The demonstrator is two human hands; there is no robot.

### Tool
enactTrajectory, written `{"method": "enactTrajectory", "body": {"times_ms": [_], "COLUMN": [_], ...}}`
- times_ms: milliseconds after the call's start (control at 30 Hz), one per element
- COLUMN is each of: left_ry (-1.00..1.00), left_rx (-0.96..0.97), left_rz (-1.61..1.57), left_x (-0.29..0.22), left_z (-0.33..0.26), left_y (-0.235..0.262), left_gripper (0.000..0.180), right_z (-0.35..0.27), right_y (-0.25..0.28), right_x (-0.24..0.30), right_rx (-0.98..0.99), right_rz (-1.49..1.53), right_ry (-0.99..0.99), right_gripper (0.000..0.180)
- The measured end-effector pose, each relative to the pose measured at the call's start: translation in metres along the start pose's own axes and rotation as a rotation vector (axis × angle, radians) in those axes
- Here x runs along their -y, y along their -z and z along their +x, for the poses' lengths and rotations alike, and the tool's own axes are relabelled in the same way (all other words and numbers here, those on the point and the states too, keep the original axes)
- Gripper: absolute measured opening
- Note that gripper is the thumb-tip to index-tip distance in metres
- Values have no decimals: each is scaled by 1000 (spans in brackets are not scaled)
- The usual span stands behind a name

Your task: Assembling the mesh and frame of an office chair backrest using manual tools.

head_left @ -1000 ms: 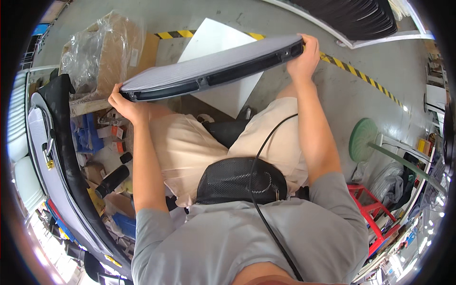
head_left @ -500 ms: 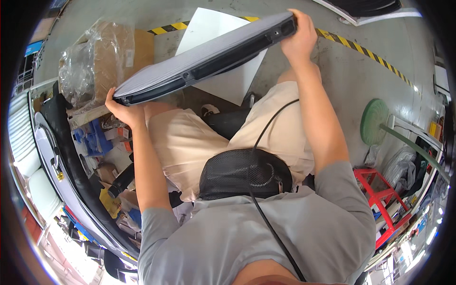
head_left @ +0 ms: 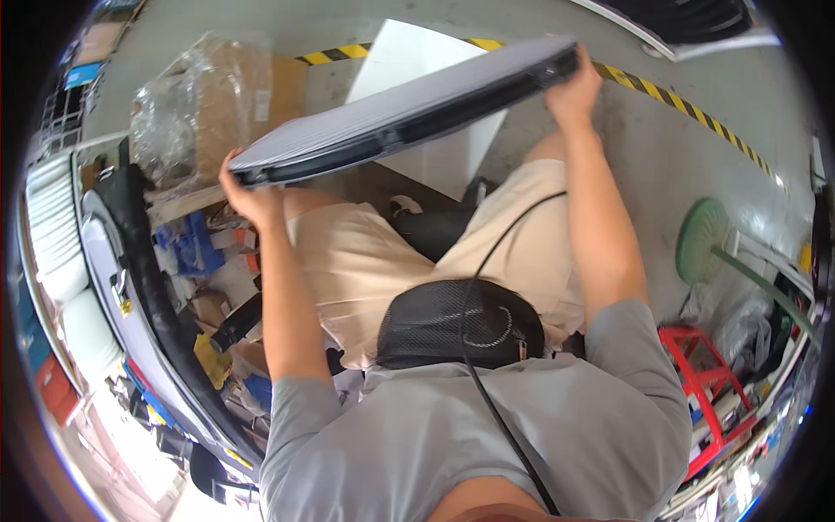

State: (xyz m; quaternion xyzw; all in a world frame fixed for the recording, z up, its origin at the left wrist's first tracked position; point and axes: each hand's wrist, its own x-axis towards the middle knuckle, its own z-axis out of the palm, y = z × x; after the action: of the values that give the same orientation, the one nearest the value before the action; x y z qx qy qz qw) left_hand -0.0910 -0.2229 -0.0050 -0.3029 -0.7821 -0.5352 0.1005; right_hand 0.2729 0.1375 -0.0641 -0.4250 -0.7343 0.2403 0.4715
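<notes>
A long, grey-topped panel (head_left: 391,100) with a black, recessed edge spans the space above my knees, its right end higher in the view than its left. My left hand (head_left: 250,193) is closed round its left end. At the opposite end, my right hand (head_left: 574,91) grips the corner, fingers partly hidden behind it. A white flat board (head_left: 435,157) shows beyond and below the panel, partly covered by it.
A cardboard box (head_left: 283,91) with clear plastic wrap (head_left: 178,113) stands at the far left. Along the left lies another grey-and-black panel (head_left: 126,287). On the right are a green round stool seat (head_left: 703,239) and a red metal frame (head_left: 706,376). Yellow-black tape (head_left: 687,113) crosses the floor.
The whole view has shifted a little, so most things sit further right. The panel tilts slightly less, its right end lower in the view; both hands still hold it.
</notes>
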Motion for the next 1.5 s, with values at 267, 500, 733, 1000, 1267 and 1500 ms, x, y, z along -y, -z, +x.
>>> {"method": "enactTrajectory", "body": {"times_ms": [267, 500, 733, 1000, 1267, 1500], "left_ry": [-144, -121, 26, -141, -50, -156], "left_rx": [-68, -80, -125, -110, 422, 477], "left_rz": [269, 216, -110, -156, -31, 33], "left_x": [-43, -88, -130, -142, -86, -118], "left_z": [-4, -10, -30, -34, 1, -5], "left_y": [-21, -36, -64, -82, -87, -117], "left_gripper": [36, 32, 34, 39, 52, 56], "right_z": [-1, -2, 1, -2, 12, 6], "right_y": [-2, -6, 10, 12, 9, 13], "right_x": [-11, -58, -61, -82, -52, -49], "right_rx": [-45, -200, -255, -157, -350, 126], "right_rz": [47, 144, 944, 882, 1071, 433], "right_ry": [-126, -291, -573, -515, -625, -436], "right_gripper": [33, 33, 34, 46, 48, 44]}}
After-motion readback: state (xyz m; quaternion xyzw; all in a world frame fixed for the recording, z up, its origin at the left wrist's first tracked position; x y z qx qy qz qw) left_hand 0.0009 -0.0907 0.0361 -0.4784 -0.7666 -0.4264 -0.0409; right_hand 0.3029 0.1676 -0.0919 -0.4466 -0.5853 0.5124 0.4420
